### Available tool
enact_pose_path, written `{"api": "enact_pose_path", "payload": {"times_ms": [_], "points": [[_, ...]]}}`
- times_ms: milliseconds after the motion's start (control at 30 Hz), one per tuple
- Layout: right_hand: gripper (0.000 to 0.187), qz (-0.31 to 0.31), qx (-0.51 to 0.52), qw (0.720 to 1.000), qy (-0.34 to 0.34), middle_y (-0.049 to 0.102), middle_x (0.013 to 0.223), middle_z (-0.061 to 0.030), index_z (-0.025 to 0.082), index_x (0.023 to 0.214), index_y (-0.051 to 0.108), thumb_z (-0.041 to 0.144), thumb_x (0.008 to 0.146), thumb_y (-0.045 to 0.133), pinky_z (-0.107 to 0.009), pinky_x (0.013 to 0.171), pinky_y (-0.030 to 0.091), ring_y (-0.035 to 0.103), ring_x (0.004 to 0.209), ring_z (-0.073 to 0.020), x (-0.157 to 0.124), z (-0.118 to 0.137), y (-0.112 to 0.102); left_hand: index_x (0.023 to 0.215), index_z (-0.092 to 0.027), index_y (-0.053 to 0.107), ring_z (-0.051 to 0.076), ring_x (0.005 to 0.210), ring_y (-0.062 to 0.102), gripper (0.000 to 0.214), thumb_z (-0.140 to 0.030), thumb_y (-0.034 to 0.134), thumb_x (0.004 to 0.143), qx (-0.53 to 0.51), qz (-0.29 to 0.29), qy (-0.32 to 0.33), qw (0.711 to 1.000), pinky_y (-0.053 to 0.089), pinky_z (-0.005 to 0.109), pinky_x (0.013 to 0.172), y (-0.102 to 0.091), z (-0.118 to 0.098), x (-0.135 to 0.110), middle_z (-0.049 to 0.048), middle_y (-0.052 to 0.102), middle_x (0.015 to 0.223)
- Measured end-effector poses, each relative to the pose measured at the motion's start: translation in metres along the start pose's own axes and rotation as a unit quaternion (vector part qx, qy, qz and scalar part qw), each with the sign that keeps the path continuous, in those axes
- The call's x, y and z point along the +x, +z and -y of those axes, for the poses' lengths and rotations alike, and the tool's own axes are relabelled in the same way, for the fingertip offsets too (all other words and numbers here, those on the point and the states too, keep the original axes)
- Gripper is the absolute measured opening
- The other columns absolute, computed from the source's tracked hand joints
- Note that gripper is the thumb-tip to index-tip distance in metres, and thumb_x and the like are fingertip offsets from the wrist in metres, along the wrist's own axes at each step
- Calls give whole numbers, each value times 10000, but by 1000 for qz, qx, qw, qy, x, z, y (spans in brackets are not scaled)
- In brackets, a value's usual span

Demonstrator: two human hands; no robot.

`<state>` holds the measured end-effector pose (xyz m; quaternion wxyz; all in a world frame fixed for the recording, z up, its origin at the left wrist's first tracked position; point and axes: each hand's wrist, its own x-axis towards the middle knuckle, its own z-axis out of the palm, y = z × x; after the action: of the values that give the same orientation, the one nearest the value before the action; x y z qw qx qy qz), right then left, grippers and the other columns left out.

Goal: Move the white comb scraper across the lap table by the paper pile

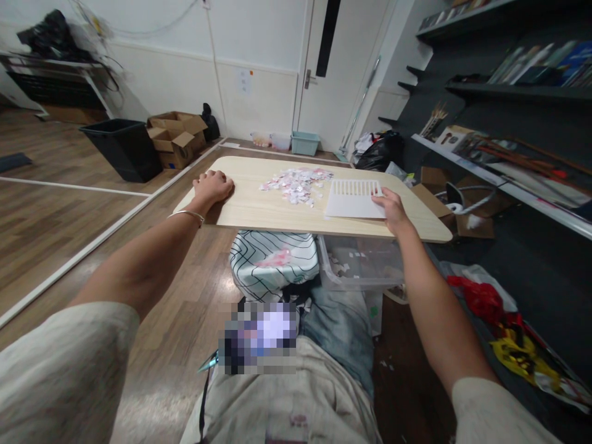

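My left hand rests palm down on the left end of a pale wooden tabletop, fingers bent and somewhat apart, holding nothing that shows. At the right, my right hand grips the edge of a white slotted sheet, its thumb and fingers closed at the side. The sheet has a row of long slots along its far part and lies on or just above the tabletop. Left of it spreads a loose pile of small white and pinkish pieces, apart from both hands.
Below the tabletop's near edge sit a lined basket and a clear plastic bin with small pieces inside. A phone-like blurred patch is on my lap. A black bin and cardboard boxes stand left; dark shelves line the right.
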<state>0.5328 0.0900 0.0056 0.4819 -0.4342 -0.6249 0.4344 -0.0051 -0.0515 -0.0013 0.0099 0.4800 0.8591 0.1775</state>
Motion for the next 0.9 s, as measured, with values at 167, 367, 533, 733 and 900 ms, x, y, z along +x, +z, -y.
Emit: {"api": "enact_pose_path", "payload": {"times_ms": [167, 367, 533, 733, 900], "points": [[428, 5, -3, 1000, -4, 783, 888, -16, 305, 957, 699, 415, 576, 861, -400, 822, 605, 701, 881, -297, 0, 2, 0, 1732, -191, 712, 574, 1665, 487, 824, -602, 513, 1046, -11, -4, 0, 1000, 391, 730, 1360, 1, 0, 1, 291, 621, 1769], [437, 7, -5, 1000, 7, 801, 887, -18, 301, 972, 719, 418, 572, 850, -382, 799, 600, 720, 888, -301, -1, 4, 1, 1695, -180, 740, 571, 1662, 498, 812, -578, 512, 1025, -19, -8, -1, 1000, 386, 733, 1364, 3, 0, 1, 296, 630, 1760], [398, 1, -1, 1000, 5, 826, 896, -16, 291, 960, 752, 392, 587, 848, -379, 798, 624, 735, 887, -294, -1, 3, 1, 1687, -160, 750, 578, 1663, 494, 827, -569, 512, 1008, -21, -5, 3, 1000, 388, 749, 1364, 3, 0, 1, 307, 622, 1763], [378, 2, -1, 1000, 7, 819, 886, -25, 289, 947, 732, 381, 595, 835, -391, 820, 643, 755, 915, -308, 0, 3, 1, 1701, -195, 726, 575, 1658, 498, 830, -609, 541, 1005, -21, -6, -3, 1000, 384, 749, 1366, 1, -2, -2, 294, 624, 1766], [365, -7, 6, 1000, 8, 835, 899, -18, 288, 927, 750, 366, 585, 850, -385, 795, 645, 750, 900, -299, 0, 3, 0, 1703, -188, 716, 561, 1670, 493, 804, -604, 504, 1048, -12, 0, -4, 1000, 387, 728, 1375, -1, -3, -3, 293, 614, 1776]]}}
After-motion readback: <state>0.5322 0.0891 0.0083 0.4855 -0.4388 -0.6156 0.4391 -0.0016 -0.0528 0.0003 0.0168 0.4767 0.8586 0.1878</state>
